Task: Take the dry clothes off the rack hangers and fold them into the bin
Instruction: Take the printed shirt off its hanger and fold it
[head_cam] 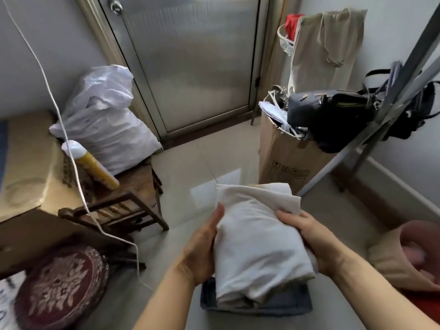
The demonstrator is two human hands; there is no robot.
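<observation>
A folded white garment (pixel 258 244) hangs between both my hands, low in the middle of the view. My left hand (pixel 202 248) holds its left edge, fingers underneath and thumb along the side. My right hand (pixel 312 239) grips its right edge. Directly below the bundle stands a grey-blue bin (pixel 295 303) on the floor, mostly covered by the cloth. The grey metal rack (pixel 390 110) slants across the upper right, with dark bags (pixel 333 115) hung on it. A beige garment (pixel 328 48) hangs at the back right.
A cardboard box (pixel 283 160) of papers stands under the rack. A wooden chair (pixel 133 186) with a white sack (pixel 104 117) and a yellow bottle (pixel 97 167) stands on the left. A white cord (pixel 71 153) dangles there. A red cushion (pixel 62 289) lies at lower left. Pink and beige cloth (pixel 409 256) lies at right.
</observation>
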